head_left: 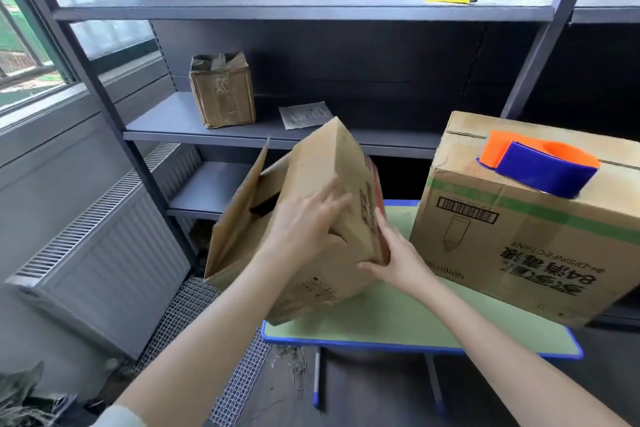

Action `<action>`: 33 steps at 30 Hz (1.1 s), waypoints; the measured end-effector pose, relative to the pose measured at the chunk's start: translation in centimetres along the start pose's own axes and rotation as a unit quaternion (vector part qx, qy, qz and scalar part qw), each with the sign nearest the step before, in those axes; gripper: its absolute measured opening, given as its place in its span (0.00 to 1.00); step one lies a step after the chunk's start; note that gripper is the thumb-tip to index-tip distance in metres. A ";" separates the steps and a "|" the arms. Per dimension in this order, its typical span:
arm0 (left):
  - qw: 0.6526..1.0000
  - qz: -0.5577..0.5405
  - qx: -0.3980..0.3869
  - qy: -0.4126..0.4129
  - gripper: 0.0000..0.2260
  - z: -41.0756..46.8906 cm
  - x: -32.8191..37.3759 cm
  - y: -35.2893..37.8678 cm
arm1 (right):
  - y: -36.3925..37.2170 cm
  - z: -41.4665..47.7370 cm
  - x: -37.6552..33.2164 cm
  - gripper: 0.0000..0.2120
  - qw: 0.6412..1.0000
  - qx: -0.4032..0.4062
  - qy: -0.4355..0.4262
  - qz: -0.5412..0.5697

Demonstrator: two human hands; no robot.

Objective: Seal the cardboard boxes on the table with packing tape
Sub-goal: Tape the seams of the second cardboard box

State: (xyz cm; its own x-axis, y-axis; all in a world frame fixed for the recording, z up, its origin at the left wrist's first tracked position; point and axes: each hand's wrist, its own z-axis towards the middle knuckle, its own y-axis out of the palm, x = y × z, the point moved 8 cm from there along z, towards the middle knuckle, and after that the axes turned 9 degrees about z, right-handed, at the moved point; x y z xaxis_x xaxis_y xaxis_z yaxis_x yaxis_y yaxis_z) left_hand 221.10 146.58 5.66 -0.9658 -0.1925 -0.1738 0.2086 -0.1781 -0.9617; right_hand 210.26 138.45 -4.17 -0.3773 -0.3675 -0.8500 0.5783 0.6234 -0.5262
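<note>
Green table [398, 322], creased tilted cardboard box [322, 166] — left hand [304, 229], right hand [398, 260] pressing

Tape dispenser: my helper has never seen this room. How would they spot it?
Start at the green table with blue edging before the dark shelving. On its right stands the large cardboard box with a green band; the orange-and-blue plastic tape dispenser lies on top. It is the only orange-and-blue thing there.

tilted brown cardboard box [322, 163] looked matt, creased | green-banded cardboard carton [519, 253] looked matt, dented | orange-and-blue plastic tape dispenser [543, 170] looked glossy, smooth | dark grey metal shelving [277, 5] looked matt
</note>
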 end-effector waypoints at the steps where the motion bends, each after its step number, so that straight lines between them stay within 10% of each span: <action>1: 1.000 -0.010 -0.014 0.020 0.31 -0.1 1.3 1.1 | 0.4 0.1 0.1 0.51 0.999 -0.022 0.007 -0.022; 10: 0.980 -0.128 -0.095 0.116 0.19 -0.9 7.3 8.2 | 0.2 -2.3 7.9 0.42 0.993 -0.007 0.116 -0.033; 26: 0.928 -0.086 -0.277 -0.235 0.26 -2.3 -6.5 15.2 | 7.0 2.2 0.8 0.41 0.932 -0.157 -0.002 -0.328; 33: 0.931 -0.007 -0.266 -0.249 0.28 -2.9 -6.2 15.1 | 9.4 3.1 0.0 0.34 0.906 -0.212 -0.013 -0.365</action>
State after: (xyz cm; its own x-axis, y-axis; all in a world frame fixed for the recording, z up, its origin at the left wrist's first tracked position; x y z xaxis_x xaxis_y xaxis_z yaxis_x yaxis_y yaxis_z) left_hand 229.82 147.93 -8.39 -0.7495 -0.6406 -0.1670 -0.0375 0.2929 -0.9554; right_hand 217.90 142.15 -9.20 -0.5276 -0.8013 -0.2822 -0.1515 0.4156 -0.8968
